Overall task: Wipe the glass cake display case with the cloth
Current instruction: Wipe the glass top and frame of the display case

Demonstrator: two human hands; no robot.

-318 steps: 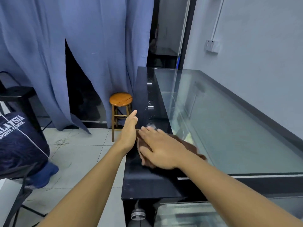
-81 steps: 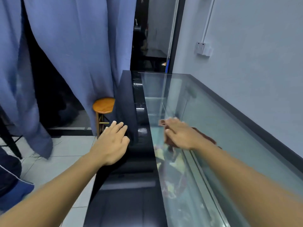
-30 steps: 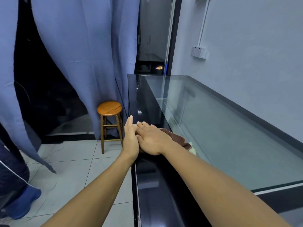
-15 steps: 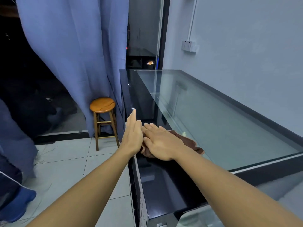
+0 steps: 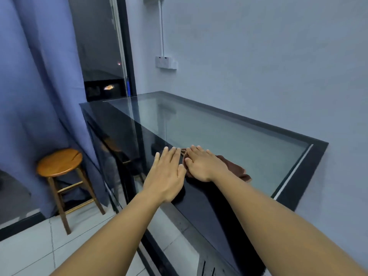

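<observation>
Pale grey wall (image 5: 258, 56) runs along the far side of the glass cake display case (image 5: 219, 128), whose flat clear top is framed in black and stretches from about eleven o'clock down to four o'clock in the head view. A white socket box (image 5: 165, 62) sits on that wall at twelve o'clock.

The brown cloth (image 5: 234, 169) lies on the case top, where the dark near strip meets the clear pane. The right hand (image 5: 201, 165) lies flat on it, palm down, fingers straight and slightly fanned, pointing to eleven o'clock. A crumpled end of the cloth shows at four o'clock of the hand.

The left hand (image 5: 166, 176) is just beside it at eight o'clock, also palm down with fingers straight and close together, holding nothing. Its thumb is next to the right thumb. It sits over the black strip at the case's near edge; whether the palm bears on the surface cannot be told.

A blue curtain (image 5: 39, 76) hangs at ten o'clock, with a round wooden stool (image 5: 59, 162) on the tiled floor (image 5: 29, 248) at eight o'clock.
</observation>
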